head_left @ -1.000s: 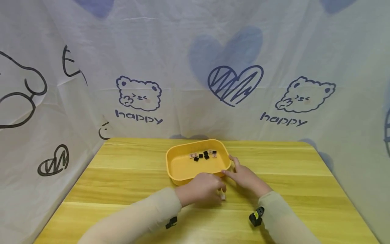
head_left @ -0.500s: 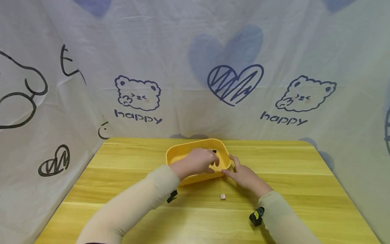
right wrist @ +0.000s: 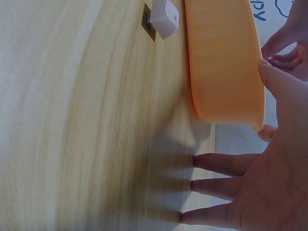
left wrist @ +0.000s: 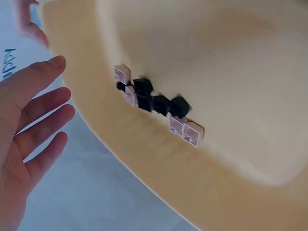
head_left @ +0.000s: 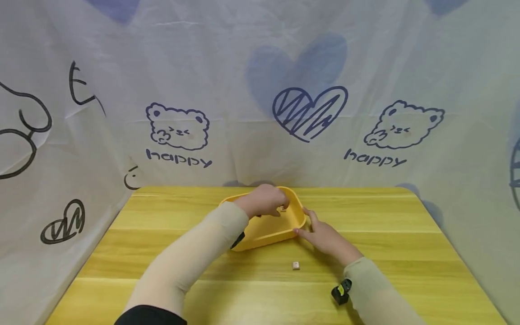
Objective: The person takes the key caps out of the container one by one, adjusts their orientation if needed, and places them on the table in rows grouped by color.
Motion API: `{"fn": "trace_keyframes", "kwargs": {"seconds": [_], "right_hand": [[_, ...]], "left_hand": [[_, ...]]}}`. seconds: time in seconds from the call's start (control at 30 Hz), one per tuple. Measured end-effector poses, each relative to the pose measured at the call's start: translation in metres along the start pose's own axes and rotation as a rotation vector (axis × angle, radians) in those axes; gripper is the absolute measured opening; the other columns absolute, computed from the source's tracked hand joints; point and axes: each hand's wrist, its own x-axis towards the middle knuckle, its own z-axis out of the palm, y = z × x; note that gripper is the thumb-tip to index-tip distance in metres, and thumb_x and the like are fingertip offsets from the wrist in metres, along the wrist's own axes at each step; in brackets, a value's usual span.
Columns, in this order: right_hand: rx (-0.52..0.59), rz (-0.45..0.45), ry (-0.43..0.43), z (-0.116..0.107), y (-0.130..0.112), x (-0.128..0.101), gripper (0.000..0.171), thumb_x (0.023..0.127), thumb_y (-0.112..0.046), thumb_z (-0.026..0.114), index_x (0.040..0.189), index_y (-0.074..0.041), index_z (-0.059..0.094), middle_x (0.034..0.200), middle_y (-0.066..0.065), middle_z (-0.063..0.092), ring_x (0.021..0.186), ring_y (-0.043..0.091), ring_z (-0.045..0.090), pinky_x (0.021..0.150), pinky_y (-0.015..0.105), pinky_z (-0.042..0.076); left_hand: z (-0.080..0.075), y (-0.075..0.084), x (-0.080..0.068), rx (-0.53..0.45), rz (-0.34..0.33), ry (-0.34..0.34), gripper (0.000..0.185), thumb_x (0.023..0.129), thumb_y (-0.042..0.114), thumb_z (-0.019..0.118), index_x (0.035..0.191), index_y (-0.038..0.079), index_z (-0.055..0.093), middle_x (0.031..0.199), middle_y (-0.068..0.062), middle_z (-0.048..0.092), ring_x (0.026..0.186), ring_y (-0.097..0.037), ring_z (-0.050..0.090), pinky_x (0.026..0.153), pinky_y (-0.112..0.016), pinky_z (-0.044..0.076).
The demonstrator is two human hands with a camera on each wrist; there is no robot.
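My left hand (head_left: pixel 266 200) reaches over the far side of a yellow plastic tray (head_left: pixel 260 237). In the left wrist view, that hand (left wrist: pixel 33 120) has loosely extended fingers and nothing between them. Beside it, in the tray, black keycaps (left wrist: pixel 179 106) and pale pink keycaps (left wrist: pixel 193 133) lie in a rough row, several of each. My right hand (head_left: pixel 327 235) holds the tray's right corner between thumb and index finger; its other fingers (right wrist: pixel 211 215) stretch out over the table. One pale pink keycap (head_left: pixel 296 266) sits on the wood in front of the tray.
The wooden table (head_left: pixel 386 243) runs back to a hanging white cloth (head_left: pixel 239 90) printed with bears and hearts. More cloth hangs along the left and right sides. A small black device (head_left: pixel 340 291) is strapped at the right wrist.
My left hand has left the pink keycap on the table and moved up and back into the tray, over the other keycaps. The right hand stays at the tray's corner.
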Motion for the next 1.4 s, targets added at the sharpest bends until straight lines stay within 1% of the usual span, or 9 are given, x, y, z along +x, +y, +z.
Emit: {"fn": "trace_keyframes", "kwargs": {"seconds": [0.1,0.17,0.27,0.37,0.63,0.9,1.1,1.23,1.4], "right_hand": [[0.006,-0.011,-0.001,0.001,-0.001,0.001,0.084,0.094,-0.06,0.051,0.155,-0.016,0.014,0.132,0.032,0.051,0.113,0.038,0.056,0.099,0.056,0.04],[0.008,-0.013,-0.001,0.002,0.0,0.002,0.083,0.094,-0.059,0.051,0.155,-0.017,0.014,0.133,0.032,0.051,0.116,0.04,0.055,0.1,0.057,0.039],[0.009,-0.007,0.006,0.003,0.001,0.002,0.081,0.095,-0.056,0.052,0.156,-0.019,0.014,0.133,0.031,0.051,0.117,0.041,0.054,0.1,0.057,0.039],[0.018,-0.003,0.014,0.004,0.002,0.0,0.081,0.095,-0.055,0.053,0.156,-0.018,0.014,0.135,0.032,0.049,0.122,0.045,0.05,0.102,0.058,0.036],[0.017,-0.002,0.025,0.007,0.004,-0.003,0.08,0.095,-0.053,0.054,0.155,-0.016,0.016,0.134,0.032,0.049,0.123,0.046,0.048,0.103,0.058,0.035],[0.007,-0.007,0.037,0.007,0.006,0.003,0.078,0.096,-0.052,0.054,0.155,-0.016,0.018,0.131,0.032,0.052,0.121,0.043,0.051,0.101,0.057,0.038],[0.003,-0.013,0.054,0.009,0.006,0.002,0.077,0.096,-0.051,0.055,0.154,-0.015,0.021,0.128,0.03,0.055,0.117,0.04,0.055,0.099,0.055,0.041],[0.008,-0.01,0.056,0.009,0.005,0.001,0.077,0.096,-0.051,0.055,0.154,-0.015,0.021,0.129,0.03,0.055,0.117,0.04,0.055,0.1,0.055,0.04],[0.007,-0.005,0.052,0.009,0.005,0.001,0.079,0.095,-0.053,0.055,0.155,-0.016,0.019,0.131,0.03,0.054,0.117,0.039,0.055,0.1,0.055,0.04]], "left_hand": [[0.002,-0.006,0.005,-0.002,-0.014,-0.03,0.018,0.088,0.026,0.075,0.103,0.016,0.074,0.096,0.005,0.071,0.077,-0.011,0.061,0.073,-0.026,0.051],[0.005,-0.009,0.009,-0.021,-0.026,-0.041,0.012,0.091,0.024,0.071,0.098,0.015,0.074,0.085,0.006,0.068,0.07,-0.01,0.057,0.07,-0.025,0.049],[0.012,-0.014,0.019,-0.05,-0.025,-0.044,0.011,0.094,0.02,0.066,0.09,0.012,0.072,0.069,0.006,0.054,0.062,-0.011,0.045,0.063,-0.024,0.041],[0.021,-0.017,0.029,-0.068,-0.01,-0.053,0.011,0.094,0.016,0.065,0.086,0.01,0.071,0.064,0.005,0.044,0.06,-0.012,0.039,0.06,-0.025,0.035],[0.038,-0.02,0.047,-0.073,-0.02,-0.136,0.004,0.092,0.016,0.069,0.096,0.017,0.071,0.08,0.007,0.061,0.067,-0.012,0.05,0.064,-0.024,0.044],[0.053,-0.028,0.06,-0.024,0.02,-0.089,0.012,0.09,0.014,0.068,0.079,0.018,0.066,0.065,0.008,0.052,0.059,-0.011,0.045,0.059,-0.024,0.042],[0.065,-0.028,0.065,-0.03,0.044,-0.053,0.019,0.081,0.006,0.069,0.07,0.019,0.061,0.062,0.009,0.051,0.059,-0.011,0.046,0.057,-0.025,0.041],[0.063,-0.025,0.062,-0.055,0.024,-0.097,0.022,0.078,0.003,0.069,0.067,0.018,0.058,0.061,0.006,0.049,0.057,-0.013,0.044,0.055,-0.026,0.038],[0.051,-0.018,0.054,-0.09,-0.001,-0.166,0.02,0.08,0.003,0.071,0.068,0.017,0.062,0.064,0.005,0.053,0.06,-0.014,0.047,0.057,-0.026,0.04]]}}
